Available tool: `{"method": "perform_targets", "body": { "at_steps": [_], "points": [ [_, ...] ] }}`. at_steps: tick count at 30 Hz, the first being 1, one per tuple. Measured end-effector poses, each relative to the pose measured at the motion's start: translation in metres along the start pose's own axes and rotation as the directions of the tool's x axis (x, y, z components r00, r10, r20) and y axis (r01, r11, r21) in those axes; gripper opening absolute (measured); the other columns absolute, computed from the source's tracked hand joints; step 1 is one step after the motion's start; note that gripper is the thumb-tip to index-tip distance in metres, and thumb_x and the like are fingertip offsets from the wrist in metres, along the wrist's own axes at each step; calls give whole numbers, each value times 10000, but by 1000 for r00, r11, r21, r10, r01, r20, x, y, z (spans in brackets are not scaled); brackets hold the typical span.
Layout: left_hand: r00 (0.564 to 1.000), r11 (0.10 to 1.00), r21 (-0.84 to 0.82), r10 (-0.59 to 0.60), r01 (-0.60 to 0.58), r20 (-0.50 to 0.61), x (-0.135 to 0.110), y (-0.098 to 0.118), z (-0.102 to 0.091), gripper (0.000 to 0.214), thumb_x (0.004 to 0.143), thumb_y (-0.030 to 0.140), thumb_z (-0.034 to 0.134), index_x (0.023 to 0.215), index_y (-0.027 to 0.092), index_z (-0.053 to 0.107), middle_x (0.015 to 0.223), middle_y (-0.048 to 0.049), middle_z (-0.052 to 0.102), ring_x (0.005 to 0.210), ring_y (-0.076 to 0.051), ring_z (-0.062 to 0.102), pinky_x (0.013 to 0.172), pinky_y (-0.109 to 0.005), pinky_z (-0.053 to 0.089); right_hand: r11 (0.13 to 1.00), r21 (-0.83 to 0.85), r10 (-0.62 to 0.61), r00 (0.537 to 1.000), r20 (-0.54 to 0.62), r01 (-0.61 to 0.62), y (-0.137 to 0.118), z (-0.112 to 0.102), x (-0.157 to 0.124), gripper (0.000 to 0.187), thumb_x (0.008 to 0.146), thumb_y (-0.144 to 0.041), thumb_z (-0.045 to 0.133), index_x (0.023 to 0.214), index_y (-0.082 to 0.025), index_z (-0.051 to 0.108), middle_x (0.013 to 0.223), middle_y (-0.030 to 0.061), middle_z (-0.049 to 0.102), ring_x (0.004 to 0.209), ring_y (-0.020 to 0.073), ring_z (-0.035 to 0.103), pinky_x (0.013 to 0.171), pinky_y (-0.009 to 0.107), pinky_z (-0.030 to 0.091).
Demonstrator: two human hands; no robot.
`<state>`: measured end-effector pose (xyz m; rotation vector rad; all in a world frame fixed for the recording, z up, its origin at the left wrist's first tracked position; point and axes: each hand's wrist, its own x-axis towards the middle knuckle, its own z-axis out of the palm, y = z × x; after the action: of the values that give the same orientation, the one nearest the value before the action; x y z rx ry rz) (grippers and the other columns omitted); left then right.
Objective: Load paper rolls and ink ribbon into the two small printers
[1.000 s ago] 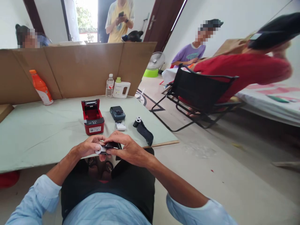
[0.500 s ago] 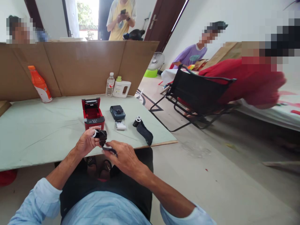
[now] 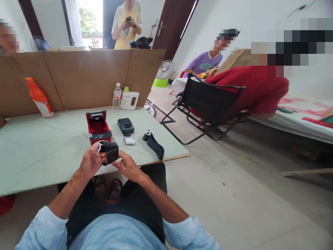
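A black ribbon roll [image 3: 110, 152] with a white core is held just over the table's front edge. My left hand [image 3: 91, 160] is closed around its left end, where the core shows. Against the loose black film on the other side, the fingers of my right hand [image 3: 128, 166] are pressed together, partly hidden by the film. Right behind the roll stands a small red and black label printer [image 3: 100, 135] with its lid up. A dark blue-grey handheld device [image 3: 126, 126] lies to its right, with a white paper roll [image 3: 129, 140] in front. Another black ribbon roll [image 3: 154, 145] lies partly unwound near the right edge.
Along the cardboard screen [image 3: 85, 80] at the back stand an orange bottle [image 3: 39, 98], a clear water bottle [image 3: 117, 97] and a white jug [image 3: 129, 100]. Right of the table [image 3: 52, 149] is a black folding chair [image 3: 212, 99] with a person in red.
The film, narrow and bunched half a second ago, now spreads wider over the roll. My right hand has come up closer to it. The view has shifted slightly.
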<state>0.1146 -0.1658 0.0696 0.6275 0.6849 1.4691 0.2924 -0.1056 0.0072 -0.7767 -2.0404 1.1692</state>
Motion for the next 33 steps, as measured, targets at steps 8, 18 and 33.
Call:
{"method": "perform_targets", "body": {
  "at_steps": [8, 18, 33],
  "points": [
    [995, 988, 155, -15, 0, 99, -5, 8, 1, 533, 744, 421, 872, 1163, 159, 674, 939, -73, 775, 722, -199, 745, 662, -310, 609, 956, 106, -250, 949, -193, 274, -5, -6, 15, 429, 933, -320, 694, 1355, -250, 657, 1359, 110, 673, 1234, 256, 639, 971, 383, 546],
    [904, 916, 389, -244, 96, 351, 14, 23, -11, 676, 685, 355, 896, 1261, 151, 607, 874, -96, 788, 630, -216, 739, 599, -285, 566, 878, 19, -476, 877, -67, 478, -39, -30, 6, 468, 888, -345, 831, 1336, -290, 711, 1309, 100, 710, 1223, 252, 664, 1057, 443, 545],
    [942, 959, 267, -173, 95, 287, -10, 14, 4, 733, 651, 270, 918, 1300, 180, 591, 1005, -108, 789, 786, -216, 743, 719, -318, 575, 852, -74, -522, 851, -52, 518, -57, -33, -1, 294, 912, -349, 816, 1201, -301, 781, 1030, 51, 786, 1010, 247, 681, 948, 442, 570]
  ]
}}
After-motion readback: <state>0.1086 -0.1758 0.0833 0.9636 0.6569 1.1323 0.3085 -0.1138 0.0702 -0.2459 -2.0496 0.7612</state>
